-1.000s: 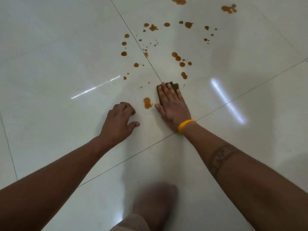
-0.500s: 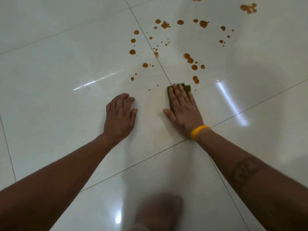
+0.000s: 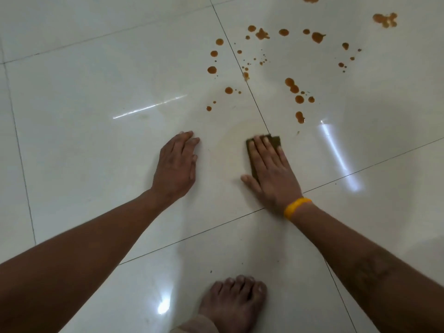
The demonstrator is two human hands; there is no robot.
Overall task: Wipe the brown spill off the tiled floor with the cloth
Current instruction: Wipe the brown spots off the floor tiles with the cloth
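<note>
My right hand (image 3: 271, 174) lies flat on a dark green-brown cloth (image 3: 275, 140), pressing it onto the white tiled floor (image 3: 96, 164). Only the cloth's far edge and left side show past the fingers. The brown spill (image 3: 292, 85) is a scatter of several drops and blots just beyond the cloth, spreading up and to the right. A faint yellowish smear marks the tile left of the cloth. My left hand (image 3: 176, 164) rests palm down on the floor, fingers together, holding nothing, a hand's width left of the cloth.
A bare foot (image 3: 234, 301) stands on the tile at the bottom centre, between my arms. Dark grout lines cross under my right wrist. A larger brown blot (image 3: 385, 19) sits at the far upper right. Bright light reflections streak the glossy tiles.
The drop that sat between my hands has been wiped away, leaving a faint smear. My left hand went from curled to flat on the floor. My view has shifted, showing more tile on the left.
</note>
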